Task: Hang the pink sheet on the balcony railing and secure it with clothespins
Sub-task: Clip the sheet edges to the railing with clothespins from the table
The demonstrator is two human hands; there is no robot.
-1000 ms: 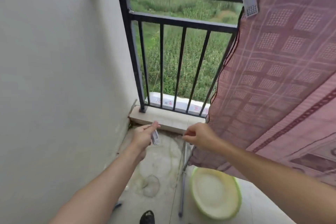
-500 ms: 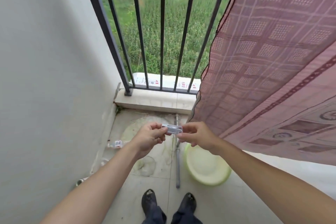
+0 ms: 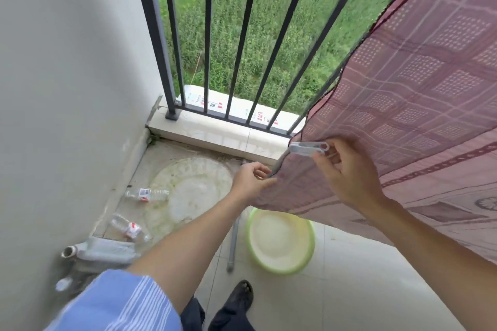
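Observation:
The pink patterned sheet point(image 3: 419, 94) hangs from the upper right and drapes down across the black balcony railing point(image 3: 242, 35). My left hand point(image 3: 251, 181) pinches the sheet's lower left edge. My right hand point(image 3: 347, 172) holds a pale grey clothespin point(image 3: 309, 148) level against that same edge, just above the left hand. Whether the pin's jaws grip the cloth I cannot tell. The top rail lies out of view.
A light wall point(image 3: 67, 88) closes the left side. On the floor lie two clear plastic bottles point(image 3: 146, 194), a grey pipe piece point(image 3: 102, 251), a metal rod point(image 3: 233, 243) and a yellow-green basin point(image 3: 281, 240). My shoes point(image 3: 242, 295) stand at the bottom.
The clothespin passed from my left hand to my right. My left hand took hold of the sheet's lower edge, and the right brought the pin up to it. The view tilted down.

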